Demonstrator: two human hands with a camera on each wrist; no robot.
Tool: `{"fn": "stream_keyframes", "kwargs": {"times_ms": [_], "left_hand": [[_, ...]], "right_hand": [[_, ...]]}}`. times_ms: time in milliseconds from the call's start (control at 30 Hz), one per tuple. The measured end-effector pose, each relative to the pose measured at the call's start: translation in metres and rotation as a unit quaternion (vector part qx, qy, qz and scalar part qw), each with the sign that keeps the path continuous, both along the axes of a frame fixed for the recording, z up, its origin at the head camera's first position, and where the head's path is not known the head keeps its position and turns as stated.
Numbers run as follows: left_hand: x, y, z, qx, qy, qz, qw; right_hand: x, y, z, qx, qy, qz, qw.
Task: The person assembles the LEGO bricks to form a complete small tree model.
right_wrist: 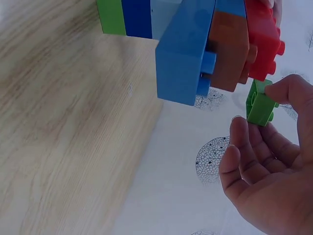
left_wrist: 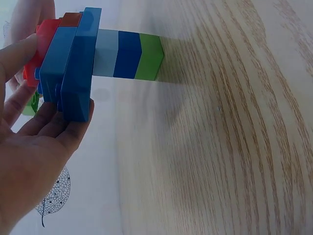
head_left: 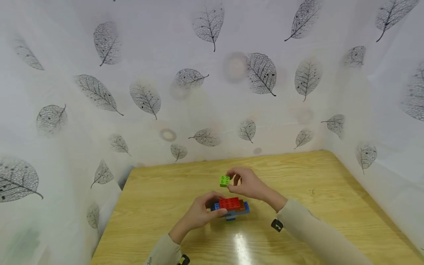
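Note:
My left hand grips a toy-brick build by its left end, thumb along the near side. On top of the build sits a red brick with studs up, beside a brown brick. Under them lie long blue bricks. A narrow column hangs below, made of a pale blue brick, a dark blue brick and a green brick at the foot. Above and just behind the build, my right hand pinches a small lime-green brick between thumb and fingers, apart from the red one.
A wooden table lies beneath both hands. Whitish sheeting with a leaf print walls in its back and sides. Beige sleeves cover the forearms, and a small black device shows at the right wrist.

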State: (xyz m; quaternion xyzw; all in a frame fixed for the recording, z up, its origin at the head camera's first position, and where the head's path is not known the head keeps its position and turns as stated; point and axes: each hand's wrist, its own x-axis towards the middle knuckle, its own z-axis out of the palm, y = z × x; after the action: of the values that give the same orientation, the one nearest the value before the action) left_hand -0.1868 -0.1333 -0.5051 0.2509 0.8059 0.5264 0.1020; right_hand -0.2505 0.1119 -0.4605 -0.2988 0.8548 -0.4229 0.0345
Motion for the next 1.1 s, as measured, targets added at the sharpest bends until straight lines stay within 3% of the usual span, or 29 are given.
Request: {"fn": "stream_keyframes", "kwargs": {"times_ms": [533, 767, 1100], "left_hand": [[-0.002, -0.002, -0.002, 0.023, -0.006, -0.011, 0.9997], [-0.001, -0.002, -0.001, 0.025, -0.008, -0.015, 0.9995], [0.0, -0.001, 0.0, 0.02, -0.006, -0.013, 0.9997]], "right_hand": [[0.027, 0.016, -0.003, 0.007, 0.019, 0.051, 0.998], [0.033, 0.019, -0.004, 0.0, 0.012, 0.072, 0.997], [0.04, 0.023, -0.006, -0.003, 0.042, 0.086, 0.995]]}}
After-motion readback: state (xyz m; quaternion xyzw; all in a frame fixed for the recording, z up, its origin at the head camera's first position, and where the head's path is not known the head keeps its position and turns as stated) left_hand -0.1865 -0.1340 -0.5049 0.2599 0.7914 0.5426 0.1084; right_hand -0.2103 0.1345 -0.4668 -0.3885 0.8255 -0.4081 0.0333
